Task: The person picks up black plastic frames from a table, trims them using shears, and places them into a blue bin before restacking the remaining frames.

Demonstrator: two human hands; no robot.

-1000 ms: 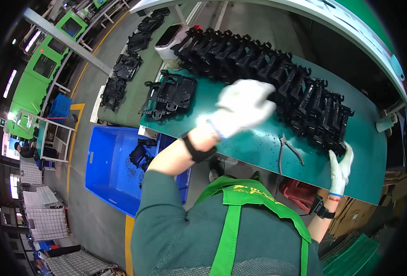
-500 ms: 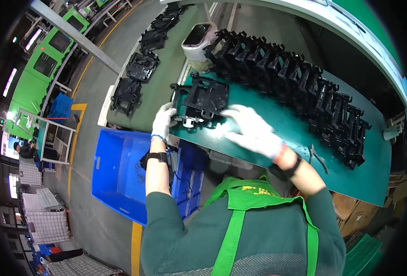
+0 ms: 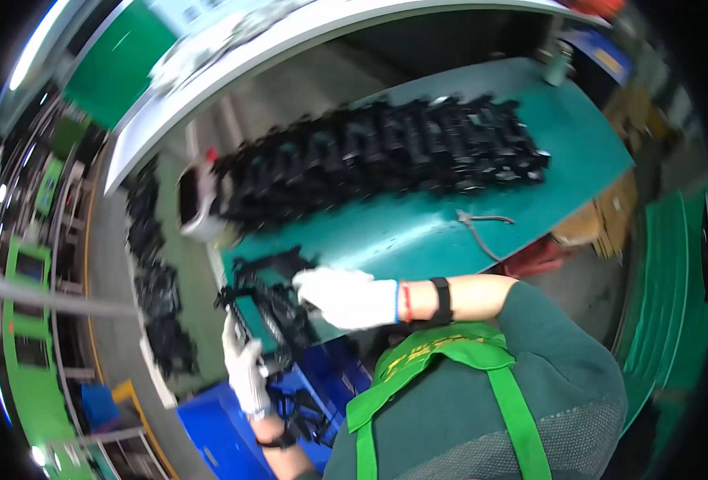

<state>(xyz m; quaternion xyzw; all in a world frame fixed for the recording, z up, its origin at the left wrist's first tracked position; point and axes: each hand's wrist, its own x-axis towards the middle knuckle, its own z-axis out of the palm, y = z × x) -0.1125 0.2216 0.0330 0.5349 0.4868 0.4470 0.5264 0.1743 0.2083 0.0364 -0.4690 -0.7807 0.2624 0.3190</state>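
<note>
A black plastic frame [image 3: 283,308] with open cut-outs lies at the near left end of the green table, between my two gloved hands. My left hand [image 3: 246,372] grips its left edge, fingers on the outer side and thumb apart on the near side. My right hand [image 3: 339,298] is closed at its right edge, the fingertips partly hidden and smeared by motion. A long row of similar black frames [image 3: 386,148] stands close-packed along the far side of the table. The whole view is blurred.
Cutting pliers [image 3: 482,228] with spread handles lie on the green table [image 3: 402,240]. Left is a conveyor [image 3: 198,320] carrying more black frames [image 3: 162,292]. A white-rimmed container [image 3: 199,200] stands by the row. Below is a blue bin [image 3: 226,428]; cardboard boxes [image 3: 610,212] sit at right.
The view has swung round to the right. My right hand has come in against the frame's right edge; the frame now looks turned and tilted. My left hand stays at its left edge.
</note>
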